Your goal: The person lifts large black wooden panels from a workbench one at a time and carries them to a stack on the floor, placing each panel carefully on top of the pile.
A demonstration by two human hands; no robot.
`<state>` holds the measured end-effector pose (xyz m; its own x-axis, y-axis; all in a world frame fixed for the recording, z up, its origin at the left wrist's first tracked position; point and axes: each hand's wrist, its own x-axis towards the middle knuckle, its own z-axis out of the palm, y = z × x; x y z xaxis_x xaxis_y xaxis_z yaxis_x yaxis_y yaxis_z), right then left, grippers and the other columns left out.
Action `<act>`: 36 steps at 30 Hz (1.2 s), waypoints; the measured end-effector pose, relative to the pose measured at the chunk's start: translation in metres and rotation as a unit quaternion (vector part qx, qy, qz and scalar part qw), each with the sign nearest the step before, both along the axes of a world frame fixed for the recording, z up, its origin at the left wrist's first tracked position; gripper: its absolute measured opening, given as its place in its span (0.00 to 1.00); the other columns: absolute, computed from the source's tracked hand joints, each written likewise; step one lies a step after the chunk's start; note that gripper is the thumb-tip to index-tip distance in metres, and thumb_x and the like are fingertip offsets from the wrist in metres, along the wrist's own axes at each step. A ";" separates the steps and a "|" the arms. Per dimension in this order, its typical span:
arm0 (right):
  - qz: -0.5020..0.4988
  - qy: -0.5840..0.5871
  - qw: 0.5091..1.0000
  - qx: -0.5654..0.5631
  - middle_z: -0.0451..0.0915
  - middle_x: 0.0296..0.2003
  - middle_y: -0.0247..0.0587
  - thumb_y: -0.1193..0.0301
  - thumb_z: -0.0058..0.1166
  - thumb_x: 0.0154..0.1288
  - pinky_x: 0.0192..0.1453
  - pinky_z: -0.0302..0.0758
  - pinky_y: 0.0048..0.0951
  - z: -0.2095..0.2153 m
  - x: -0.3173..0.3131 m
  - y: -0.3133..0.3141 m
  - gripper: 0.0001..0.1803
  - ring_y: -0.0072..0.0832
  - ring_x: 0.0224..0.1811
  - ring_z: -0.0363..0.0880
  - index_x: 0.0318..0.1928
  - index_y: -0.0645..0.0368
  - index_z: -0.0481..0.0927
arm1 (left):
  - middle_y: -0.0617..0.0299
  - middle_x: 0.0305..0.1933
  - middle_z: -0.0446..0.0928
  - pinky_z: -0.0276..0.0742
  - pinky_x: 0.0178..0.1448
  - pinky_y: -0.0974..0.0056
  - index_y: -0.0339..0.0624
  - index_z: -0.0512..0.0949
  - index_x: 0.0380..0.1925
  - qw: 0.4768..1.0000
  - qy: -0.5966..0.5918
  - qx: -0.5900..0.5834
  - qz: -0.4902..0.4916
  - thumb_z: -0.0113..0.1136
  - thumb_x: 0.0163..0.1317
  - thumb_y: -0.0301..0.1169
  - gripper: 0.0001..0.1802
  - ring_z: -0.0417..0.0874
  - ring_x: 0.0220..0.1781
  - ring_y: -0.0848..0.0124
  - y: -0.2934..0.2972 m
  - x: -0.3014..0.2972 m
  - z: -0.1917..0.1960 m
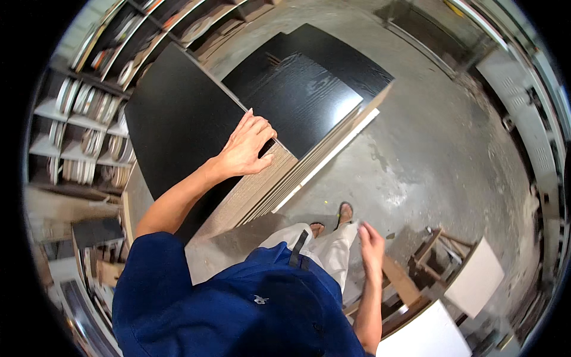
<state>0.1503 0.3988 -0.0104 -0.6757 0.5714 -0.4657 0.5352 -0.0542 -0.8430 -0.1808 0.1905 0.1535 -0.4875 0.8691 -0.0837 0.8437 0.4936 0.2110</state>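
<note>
My left hand [248, 144] is closed over the edge of a black panel [184, 113] with a pale, thin rim. Its fingers lie along that edge and the thumb is lower, beside the stack's layered side. More black panels [303, 95] lie to the right on the same stack, one with a bright glare. Brown board edges [256, 190] show in layers below my left hand. Away from the stack, my right hand [372, 243] hangs low at my right side, fingers drawn together. Anything within its fingers is too small to make out.
Shelves with rolls of edge banding [89, 101] line the left. A small wooden frame [437, 256], a white board [476, 278] and another white panel [425, 333] are at the lower right. Grey concrete floor [428, 166] stretches right of the stack.
</note>
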 end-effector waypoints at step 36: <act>0.405 0.016 0.901 -0.157 0.71 0.49 0.63 0.46 0.51 0.60 0.65 0.62 0.38 0.088 -0.299 -0.038 0.43 0.42 0.56 0.70 0.52 0.81 0.66 | 0.44 0.61 0.65 0.61 0.65 0.55 0.24 0.61 0.57 0.388 -0.387 0.501 0.670 0.64 0.50 0.54 0.48 0.66 0.62 0.59 -0.236 0.193 -0.054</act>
